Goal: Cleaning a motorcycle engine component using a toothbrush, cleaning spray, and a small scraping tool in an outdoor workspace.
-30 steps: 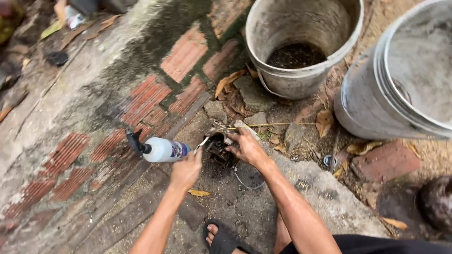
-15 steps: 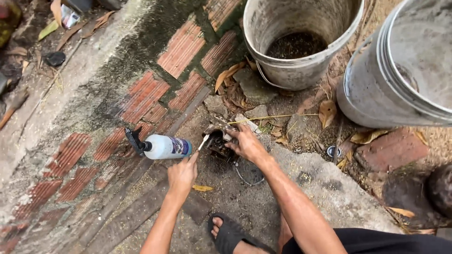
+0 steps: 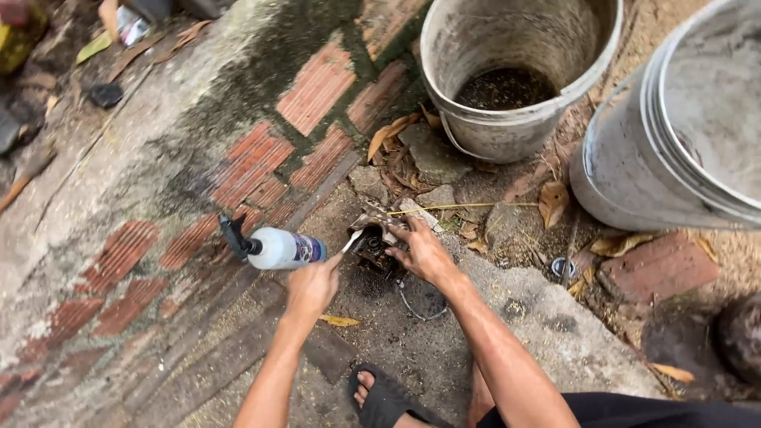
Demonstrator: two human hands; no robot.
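My right hand (image 3: 424, 252) grips a dark, greasy metal part (image 3: 372, 244) that rests on the concrete ground. My left hand (image 3: 313, 284) holds a thin light-handled brush (image 3: 351, 241) whose tip points into the part. A white spray bottle (image 3: 279, 248) with a black trigger head lies on its side on the ground, just left of my left hand. A thin wire loop (image 3: 416, 299) lies on the ground below the part.
A grey bucket (image 3: 515, 127) with dark residue stands behind, and a larger grey bucket (image 3: 674, 150) at the right. Old brick patches (image 3: 313, 87), dry leaves (image 3: 553, 202) and stones lie around. My sandalled foot (image 3: 380, 396) is at the bottom.
The view has shifted slightly; both hands stay at the metal part, with the brush still at its opening.
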